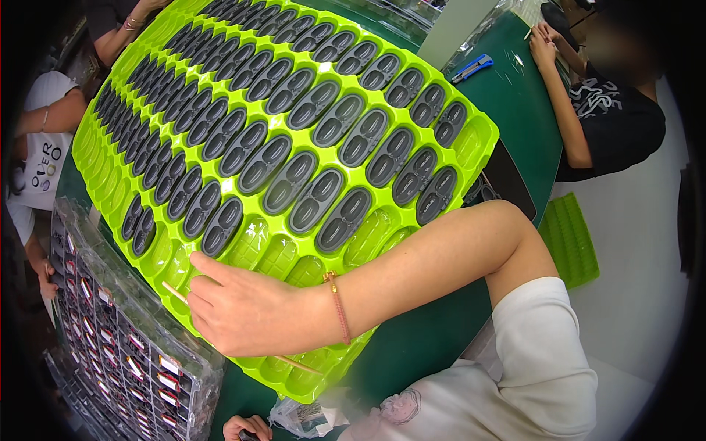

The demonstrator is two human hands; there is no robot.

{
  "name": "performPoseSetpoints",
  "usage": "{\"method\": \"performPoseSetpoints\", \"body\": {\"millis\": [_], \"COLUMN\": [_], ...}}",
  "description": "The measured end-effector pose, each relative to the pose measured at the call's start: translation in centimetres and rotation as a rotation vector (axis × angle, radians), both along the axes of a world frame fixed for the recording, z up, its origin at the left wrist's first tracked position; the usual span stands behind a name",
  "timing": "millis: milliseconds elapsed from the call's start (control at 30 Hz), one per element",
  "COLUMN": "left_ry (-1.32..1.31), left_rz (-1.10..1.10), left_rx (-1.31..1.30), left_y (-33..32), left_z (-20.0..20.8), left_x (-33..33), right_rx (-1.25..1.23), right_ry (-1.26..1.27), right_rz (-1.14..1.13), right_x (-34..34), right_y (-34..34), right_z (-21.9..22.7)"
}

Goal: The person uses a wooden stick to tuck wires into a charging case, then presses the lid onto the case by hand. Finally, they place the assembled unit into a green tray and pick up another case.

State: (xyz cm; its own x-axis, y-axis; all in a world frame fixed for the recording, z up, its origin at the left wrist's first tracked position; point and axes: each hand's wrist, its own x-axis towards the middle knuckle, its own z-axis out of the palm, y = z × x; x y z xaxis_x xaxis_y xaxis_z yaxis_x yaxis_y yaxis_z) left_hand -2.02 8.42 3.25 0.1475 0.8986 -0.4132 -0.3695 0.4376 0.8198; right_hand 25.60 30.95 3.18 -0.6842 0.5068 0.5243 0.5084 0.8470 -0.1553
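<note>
My right hand [246, 312] reaches across from the right, fingers curled around a thin wooden stick [301, 364] that shows on both sides of it. It is over the near left edge of a bright green moulded tray [471, 151]. Rows of dark grey oval pieces, each with two hollows, fill most of the pockets; one grey oval piece [221, 226] lies just beyond my fingertips. Several pockets along the near side hold no grey piece. At the lower edge, my left hand [248, 426] is closed on a small dark piece [248, 435], mostly cut off by the frame.
A compartmented tray [151, 360] of small red, white and black parts lies at the lower left. A clear plastic bag [305, 420] sits near my left hand. A blue utility knife [472, 68] rests on the green table [507, 95]. Co-workers' hands show at the right and left.
</note>
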Motion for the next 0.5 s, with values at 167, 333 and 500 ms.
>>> {"method": "performPoseSetpoints", "body": {"millis": [167,333,500], "left_ry": [0.087,0.139,0.011], "left_rz": [-0.06,0.009,-0.082], "left_rx": [-0.035,-0.068,-0.098], "left_y": [0.8,-0.1,0.5], "left_z": [0.4,0.7,0.0], "left_x": [0.4,0.3,-0.6], "right_rx": [0.011,0.018,0.02], "right_ry": [-0.009,-0.002,-0.008], "right_rz": [-0.01,-0.002,-0.013], "right_x": [0.2,-0.1,-0.1], "right_y": [0.0,0.0,-0.1], "right_z": [0.0,-0.1,-0.3]}}
